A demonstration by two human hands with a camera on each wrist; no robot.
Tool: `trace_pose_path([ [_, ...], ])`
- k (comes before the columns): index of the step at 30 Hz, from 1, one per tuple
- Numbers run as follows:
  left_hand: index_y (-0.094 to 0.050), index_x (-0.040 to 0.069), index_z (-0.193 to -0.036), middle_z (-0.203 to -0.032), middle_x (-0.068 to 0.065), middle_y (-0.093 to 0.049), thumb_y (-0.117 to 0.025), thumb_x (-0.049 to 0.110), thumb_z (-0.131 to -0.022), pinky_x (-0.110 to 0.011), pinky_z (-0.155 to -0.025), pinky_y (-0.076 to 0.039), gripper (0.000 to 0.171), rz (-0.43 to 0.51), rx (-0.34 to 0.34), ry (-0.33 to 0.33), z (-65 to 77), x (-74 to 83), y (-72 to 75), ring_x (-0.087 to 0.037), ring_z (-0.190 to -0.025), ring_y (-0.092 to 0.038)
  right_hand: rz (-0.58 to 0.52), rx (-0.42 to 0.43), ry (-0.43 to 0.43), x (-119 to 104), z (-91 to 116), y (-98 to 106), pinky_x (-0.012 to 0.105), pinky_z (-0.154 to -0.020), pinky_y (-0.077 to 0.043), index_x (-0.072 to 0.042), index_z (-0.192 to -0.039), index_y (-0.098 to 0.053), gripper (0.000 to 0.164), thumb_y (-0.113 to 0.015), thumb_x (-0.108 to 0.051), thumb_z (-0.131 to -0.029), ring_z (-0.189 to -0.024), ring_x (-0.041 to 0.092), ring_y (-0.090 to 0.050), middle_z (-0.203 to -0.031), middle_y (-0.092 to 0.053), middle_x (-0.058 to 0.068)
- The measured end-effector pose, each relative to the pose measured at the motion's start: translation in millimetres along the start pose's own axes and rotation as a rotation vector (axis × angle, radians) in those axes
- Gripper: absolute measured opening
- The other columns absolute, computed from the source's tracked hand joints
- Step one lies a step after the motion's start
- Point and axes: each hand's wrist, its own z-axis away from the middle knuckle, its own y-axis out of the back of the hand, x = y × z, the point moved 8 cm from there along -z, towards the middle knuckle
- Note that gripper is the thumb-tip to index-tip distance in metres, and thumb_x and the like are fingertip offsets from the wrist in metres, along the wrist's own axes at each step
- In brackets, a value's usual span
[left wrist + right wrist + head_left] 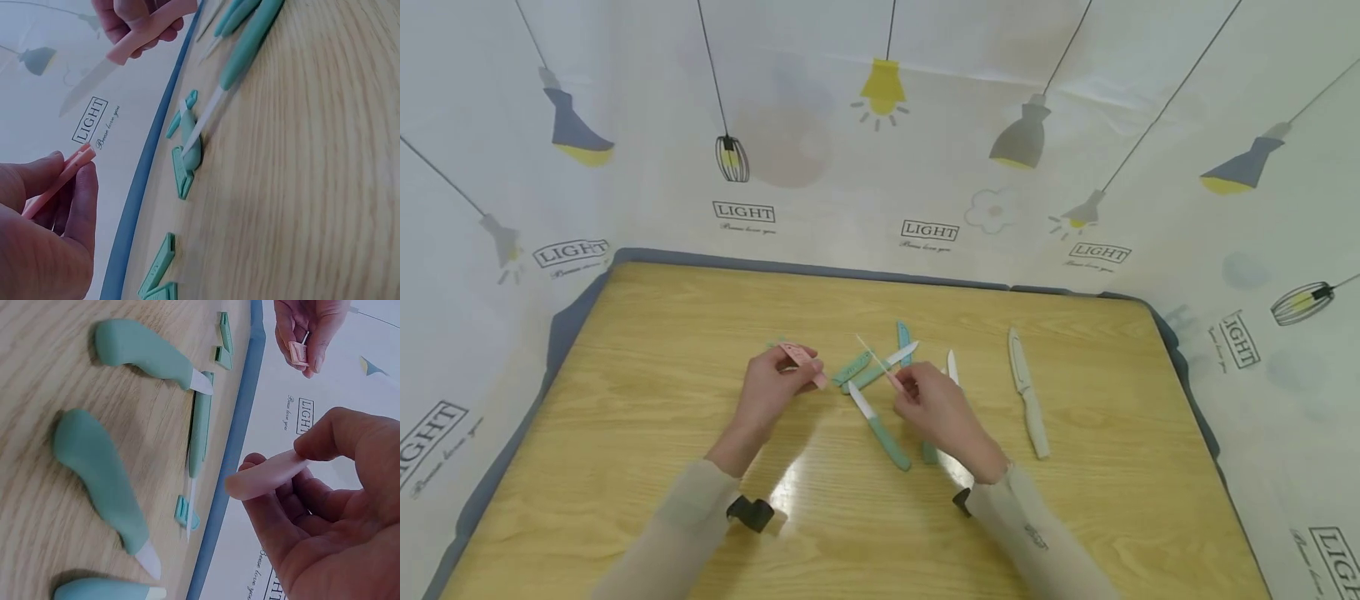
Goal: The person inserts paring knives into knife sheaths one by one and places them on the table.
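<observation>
Left hand [771, 383]: thumb and fingers pinch a pink sheath [797, 355], raised over the table [587, 475], left of its middle; one end looks slotted in the left wrist view.

Right hand [942, 410]: pinches the handle of a pink knife [142, 39], blade bare, tip towards the far edge, well apart from the sheath.

On the surface, between the hands and towards the far edge: a green sheath [853, 367], a second green knife [867, 379] just beside it, and a blue sheath [904, 333]. Nearer the near edge: a green knife [889, 442], bare-bladed. Towards the right edge: a cream knife [1035, 421].

Handling note: should blade and sheath be brought together, best to line the slot up with the tip, keep left fingertips behind the opening, and slide straight, without twisting.
</observation>
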Motion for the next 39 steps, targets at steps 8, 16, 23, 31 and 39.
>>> trace_pose_path([
  [8,-0.056,-0.014,-0.118,-0.104,-0.018,-0.063,-0.069,0.007,-0.087,-0.031,-0.078,-0.058,0.040,0.081,-0.005,0.020,1.1,-1.7,-11.5,-0.019,-0.086,-0.066,-0.057,0.023,0.032,6,15,6,0.022,-0.044,-0.043,-0.001,-0.107,-0.064,0.019,-0.057,-0.012,-0.093,-0.056,0.009,-0.046,-0.082,-0.057,-0.002],
  [16,-0.059,-0.011,-0.117,-0.107,-0.019,-0.064,-0.069,0.009,-0.088,-0.031,-0.077,-0.058,0.036,0.081,0.001,0.018,1.1,-0.9,-18.5,-0.020,-0.089,-0.066,-0.195,-0.091,-0.008,13,30,-5,0.019,-0.039,-0.036,0.000,-0.115,-0.060,0.026,-0.046,-0.016,-0.101,-0.050,0.006,-0.041,-0.078,-0.060,0.002],
  [23,-0.059,-0.011,-0.115,-0.106,-0.019,-0.064,-0.069,0.008,-0.088,-0.031,-0.078,-0.058,0.034,0.102,-0.007,0.008,0.0,-1.5,-24.8,-0.019,-0.089,-0.066,-0.293,-0.124,-0.005,15,34,-11,0.018,-0.040,-0.036,0.003,-0.118,-0.056,0.026,-0.042,-0.014,-0.103,-0.053,0.006,-0.041,-0.086,-0.063,0.013],
  [31,-0.057,-0.016,-0.116,-0.106,-0.022,-0.066,-0.065,0.002,-0.090,-0.032,-0.080,-0.057,0.033,0.191,-0.028,-0.007,0.8,1.8,-31.7,-0.034,-0.101,-0.064,-0.311,-0.156,-0.004,16,38,-15,0.017,-0.038,-0.033,0.002,-0.116,-0.057,0.025,-0.042,-0.014,-0.103,-0.049,0.004,-0.038,-0.077,-0.059,0.015],
  [39,-0.057,-0.014,-0.113,-0.105,-0.023,-0.068,-0.064,0.002,-0.090,-0.034,-0.080,-0.057,0.029,0.226,-0.027,-0.009,0.5,2.2,-36.6,-0.036,-0.104,-0.063,-0.282,-0.115,-0.001,16,41,-17,0.017,-0.038,-0.031,-0.002,-0.107,-0.061,0.031,-0.044,-0.028,-0.104,-0.048,0.003,-0.036,-0.067,-0.052,0.000],
])
